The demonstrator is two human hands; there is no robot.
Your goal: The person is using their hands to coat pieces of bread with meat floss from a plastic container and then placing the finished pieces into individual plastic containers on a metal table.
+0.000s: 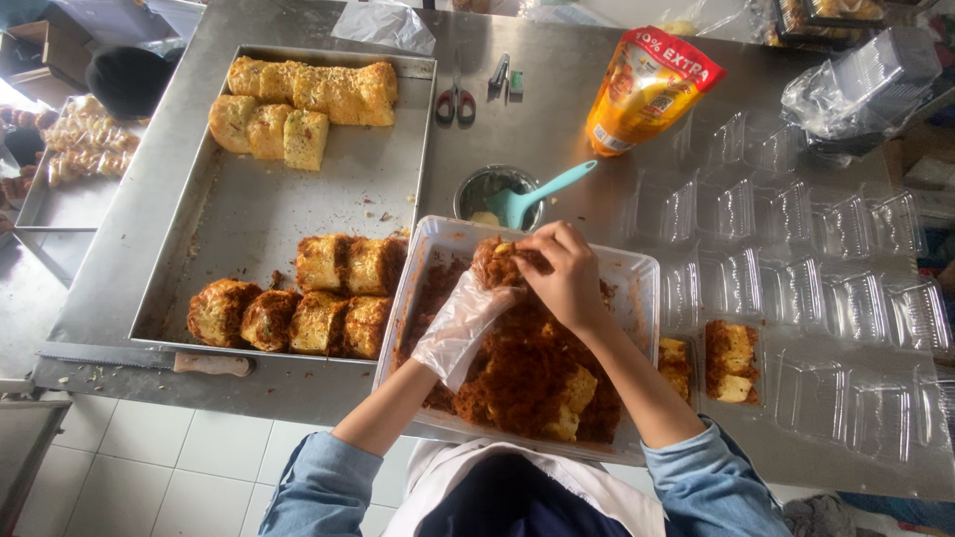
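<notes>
My left hand (460,323), in a loose clear plastic glove, reaches into a white plastic tub (637,273) full of reddish-brown shredded floss. It holds a floss-covered bread roll (497,261) from below. My bare right hand (567,273) presses on the same roll from above and the right. More floss and a few yellow cake pieces (572,398) lie in the tub near me.
A large steel tray (298,194) on the left carries plain yellow rolls (298,104) at the back and floss-coated rolls (298,298) at the front. A small bowl with a teal spatula (542,194), scissors (456,99), an orange pouch (642,89) and several open clear boxes (796,259) stand around; two hold coated pieces (733,360).
</notes>
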